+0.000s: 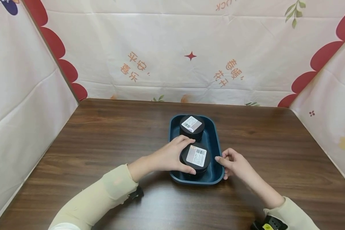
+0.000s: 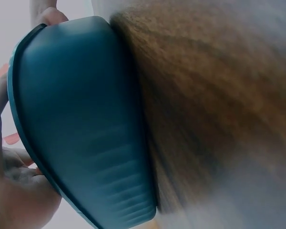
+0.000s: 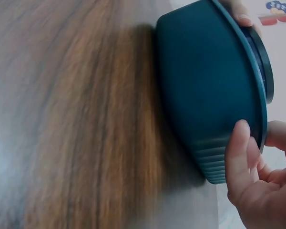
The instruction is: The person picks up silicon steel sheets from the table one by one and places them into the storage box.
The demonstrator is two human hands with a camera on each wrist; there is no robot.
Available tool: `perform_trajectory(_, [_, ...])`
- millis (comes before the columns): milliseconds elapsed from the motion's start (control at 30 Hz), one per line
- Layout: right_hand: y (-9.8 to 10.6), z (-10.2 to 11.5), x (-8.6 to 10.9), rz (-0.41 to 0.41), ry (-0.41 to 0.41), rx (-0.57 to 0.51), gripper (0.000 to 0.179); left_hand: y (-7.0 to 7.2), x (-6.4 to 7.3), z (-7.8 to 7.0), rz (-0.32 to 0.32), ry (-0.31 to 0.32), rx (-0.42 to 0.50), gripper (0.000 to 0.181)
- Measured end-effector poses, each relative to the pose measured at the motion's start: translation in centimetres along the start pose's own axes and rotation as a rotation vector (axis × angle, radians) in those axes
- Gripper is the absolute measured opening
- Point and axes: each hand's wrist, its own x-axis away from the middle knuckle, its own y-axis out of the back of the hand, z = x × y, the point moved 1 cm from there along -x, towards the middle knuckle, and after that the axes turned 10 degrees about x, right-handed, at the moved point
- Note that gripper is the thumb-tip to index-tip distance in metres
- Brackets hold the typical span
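A dark blue tray [image 1: 212, 137] with raised walls sits on the table, holding two round black containers with white barcode labels on top. My left hand [image 1: 172, 156] grips the nearer container [image 1: 197, 156], thumb at its near side and fingers at its far side. Behind it stands the farther container [image 1: 192, 125]. At the tray's right rim, toward the near corner, my right hand [image 1: 235, 164] pinches the edge. The right wrist view shows the fingertips of the right hand [image 3: 262, 176] on the tray's outer wall [image 3: 205, 76]. In the left wrist view, the tray wall [image 2: 81, 105] hides the containers.
The brown wood-grain table [image 1: 109, 134] extends around the tray on all sides. White printed cloth [image 1: 161, 38] with red scalloped edges hangs behind the table and along both sides. A dark device [image 1: 271, 223] is strapped at the right wrist.
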Motion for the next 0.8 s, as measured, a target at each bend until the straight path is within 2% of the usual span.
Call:
perform_trajectory(233, [-0.5,0.0,0.4,-0.133,0.081,0.305,0.031,-0.1,0.3,-0.1,0.012,0.015,-0.023,0.093])
perform_trajectory(533, [-0.4,0.3,0.8,-0.215,0.128,0.438,0.031,-0.2,0.3,-0.3,-0.01,-0.019,-0.056,0.094])
perform_trajectory(800, [-0.4,0.2,1.0,-0.314,0.2,0.613,0.026,-0.3,0.4,-0.4,-0.028,-0.047,-0.113,0.098])
